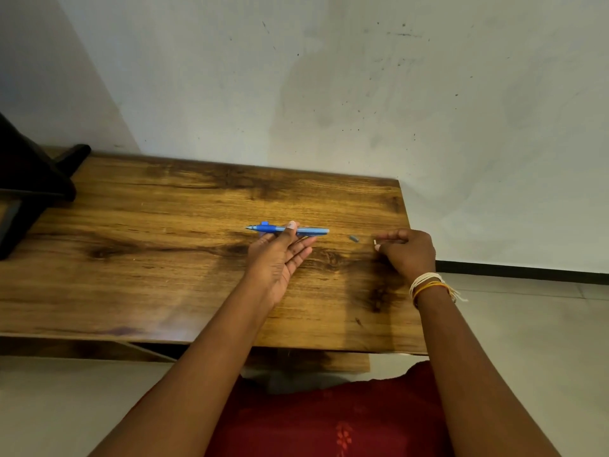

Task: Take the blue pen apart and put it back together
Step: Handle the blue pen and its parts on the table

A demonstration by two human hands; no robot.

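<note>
Left hand (280,255) held blue pen (290,229) over wooden table (148,258); right hand (407,250) pinched small part (375,242), grey piece (354,238) left of it

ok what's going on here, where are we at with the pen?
A person is at a wooden table working on the blue pen. The left hand holds the pen body level above the table, thumb on top. The right hand pinches a tiny pale part at its fingers. A small grey piece lies on the table between the hands. So the pen looks partly apart.
</note>
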